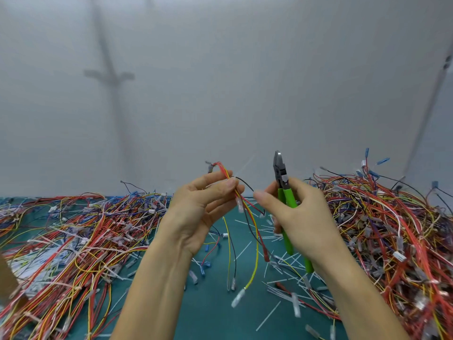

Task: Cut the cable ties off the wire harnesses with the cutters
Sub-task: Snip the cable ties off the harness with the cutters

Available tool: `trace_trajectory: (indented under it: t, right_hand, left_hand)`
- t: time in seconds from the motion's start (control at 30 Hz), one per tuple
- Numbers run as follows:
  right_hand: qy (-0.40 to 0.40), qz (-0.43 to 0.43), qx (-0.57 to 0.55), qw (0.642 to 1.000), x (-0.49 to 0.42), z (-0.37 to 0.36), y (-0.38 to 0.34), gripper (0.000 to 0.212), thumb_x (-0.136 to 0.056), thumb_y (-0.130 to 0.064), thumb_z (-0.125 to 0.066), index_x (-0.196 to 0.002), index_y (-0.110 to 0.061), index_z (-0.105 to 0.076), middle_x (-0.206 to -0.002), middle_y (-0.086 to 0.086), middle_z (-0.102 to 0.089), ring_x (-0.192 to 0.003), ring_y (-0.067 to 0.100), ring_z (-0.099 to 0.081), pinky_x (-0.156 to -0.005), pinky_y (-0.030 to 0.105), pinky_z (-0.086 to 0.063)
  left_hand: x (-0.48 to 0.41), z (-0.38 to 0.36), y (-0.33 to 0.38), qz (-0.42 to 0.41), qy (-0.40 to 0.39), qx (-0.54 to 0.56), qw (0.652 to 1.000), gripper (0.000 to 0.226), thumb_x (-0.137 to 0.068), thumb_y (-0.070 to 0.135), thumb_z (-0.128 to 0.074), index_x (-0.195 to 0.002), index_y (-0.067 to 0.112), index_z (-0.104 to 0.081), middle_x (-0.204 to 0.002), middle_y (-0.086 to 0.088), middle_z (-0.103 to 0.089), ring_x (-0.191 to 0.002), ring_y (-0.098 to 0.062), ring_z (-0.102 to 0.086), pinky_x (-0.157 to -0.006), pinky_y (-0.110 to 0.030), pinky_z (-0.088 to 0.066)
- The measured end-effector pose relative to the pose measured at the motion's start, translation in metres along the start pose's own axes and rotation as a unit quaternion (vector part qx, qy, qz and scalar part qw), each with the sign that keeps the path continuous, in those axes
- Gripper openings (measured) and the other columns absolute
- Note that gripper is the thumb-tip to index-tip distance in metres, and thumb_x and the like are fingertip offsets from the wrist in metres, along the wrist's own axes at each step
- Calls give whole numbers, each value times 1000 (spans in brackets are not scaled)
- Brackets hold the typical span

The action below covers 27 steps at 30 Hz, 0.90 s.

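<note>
My left hand (203, 200) pinches a small wire harness (255, 231) of red, yellow and black wires, held up above the green mat. Its loose ends hang down toward the mat, and a short loop sticks up past my fingers. My right hand (299, 214) grips green-handled cutters (285, 200), whose dark jaws point upward and look closed. The right thumb and forefinger also touch a black wire of the harness. The cutter jaws are to the right of the harness and apart from it. I cannot make out a cable tie on the held harness.
A large pile of harnesses (73, 236) covers the left of the green mat (210, 310). Another tall pile (392, 229) fills the right. Several cut white tie pieces (269, 315) and loose connectors lie in the middle. A grey wall stands behind; a cardboard edge (7, 278) shows at far left.
</note>
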State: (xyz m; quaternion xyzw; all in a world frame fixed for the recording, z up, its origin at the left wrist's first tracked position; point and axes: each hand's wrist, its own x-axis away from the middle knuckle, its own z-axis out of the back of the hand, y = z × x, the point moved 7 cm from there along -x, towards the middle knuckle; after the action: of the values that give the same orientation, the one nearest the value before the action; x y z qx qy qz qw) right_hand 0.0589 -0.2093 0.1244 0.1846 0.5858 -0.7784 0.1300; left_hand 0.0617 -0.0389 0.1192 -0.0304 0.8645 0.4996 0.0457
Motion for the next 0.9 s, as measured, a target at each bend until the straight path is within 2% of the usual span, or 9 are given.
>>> trace_trajectory:
  t: [0.1,0.2,0.3,0.43,0.57,0.63,0.73,0.9]
  right_hand:
    - [8,40,26,999,5,6,-17,33,-82,-57,-65,-80,-25,-59,-55,-5,-54,-60,30,-55,-66,50,-53]
    - [-35,60,131,989,9,4,-27,56,-80,-76,-47,-79,-22,-61,-56,-3,-52,-56,18,-50,-58,36,-43]
    - [-75,50,266,960,13,-5,-24,78,-70,-85,-23,-78,-16,-58,-61,3,-53,-66,23,-51,-60,34,-41]
    - [-68,68,322,942,16,-13,-22,72,-76,-81,-13,-72,-19,-50,-67,-2,-51,-73,24,-52,-65,39,-40]
    - [-59,72,313,945,13,-11,-17,75,-79,-79,-8,-76,-20,-55,-76,-3,-59,-79,25,-57,-71,41,-46]
    - [-55,74,302,949,13,-11,-18,75,-80,-78,-9,-76,-19,-55,-73,-3,-59,-75,24,-57,-67,40,-45]
    - [-46,86,298,949,13,-11,-23,72,-80,-77,-11,-72,-19,-52,-66,-2,-52,-69,20,-52,-59,37,-36]
    - [-45,86,300,949,14,-11,-23,72,-80,-76,-11,-75,-19,-54,-70,-2,-54,-73,22,-53,-61,38,-34]
  left_hand:
    - [1,6,4,-24,37,-11,999,28,-62,6,-74,-90,6,-70,-78,-10,-75,-70,-16,-74,-59,-20,-56]
    - [1,7,4,-37,58,-13,998,20,-71,2,-73,-90,5,-70,-79,-9,-76,-72,-16,-75,-57,-19,-56]
    - [1,5,3,-42,55,-15,998,23,-72,2,-72,-95,2,-68,-83,-10,-76,-74,-16,-75,-59,-19,-56]
    - [2,2,2,-47,47,-20,998,36,-63,7,-74,-98,1,-66,-83,-9,-77,-74,-16,-75,-59,-19,-56]
    - [2,0,3,-52,40,-38,997,40,-59,11,-75,-97,3,-67,-82,-7,-77,-72,-14,-74,-58,-18,-55]
    - [3,-2,3,-57,39,-49,996,41,-58,12,-77,-97,3,-68,-82,-7,-77,-71,-13,-74,-59,-18,-55]
    - [3,-3,3,-61,42,-61,995,34,-64,8,-78,-96,2,-69,-81,-7,-77,-70,-14,-73,-60,-18,-55]
    - [4,-4,0,-62,46,-67,995,21,-75,-1,-75,-95,2,-69,-81,-9,-76,-70,-16,-73,-62,-20,-56]
